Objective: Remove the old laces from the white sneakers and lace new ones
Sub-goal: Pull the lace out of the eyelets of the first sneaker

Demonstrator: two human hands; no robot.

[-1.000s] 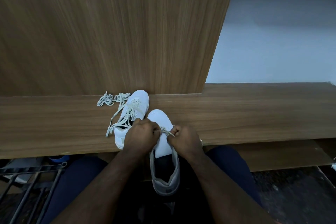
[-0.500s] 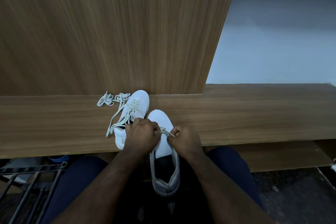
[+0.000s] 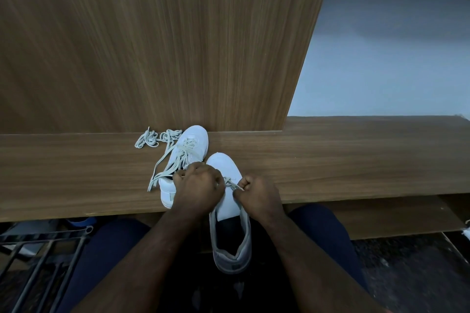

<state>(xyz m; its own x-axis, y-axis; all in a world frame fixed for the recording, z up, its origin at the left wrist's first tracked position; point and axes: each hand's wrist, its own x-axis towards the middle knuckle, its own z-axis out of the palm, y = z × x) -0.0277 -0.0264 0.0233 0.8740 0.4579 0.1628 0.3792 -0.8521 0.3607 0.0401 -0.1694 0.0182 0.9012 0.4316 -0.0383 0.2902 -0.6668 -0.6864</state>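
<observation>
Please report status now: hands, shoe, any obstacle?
Both hands, left and right, pinch the lace over the near shoe. Far shoe beside it, laces loose. No obstacle.

Wood bench (image 3: 356, 160), wood panel (image 3: 152, 46) behind, metal rack (image 3: 43, 262) btm left, pale wall (image 3: 394, 58).

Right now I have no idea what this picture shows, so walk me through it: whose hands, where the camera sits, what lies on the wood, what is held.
There is no machine here. A camera worn on a person's head looks down at their own two bare hands. The left hand and right hand each pinch a lace stretched between them over the near sneaker, whose heel hangs off the wooden ledge. A second sneaker with loosened laces lies beside it. A loose lace bundle rests further left.
</observation>
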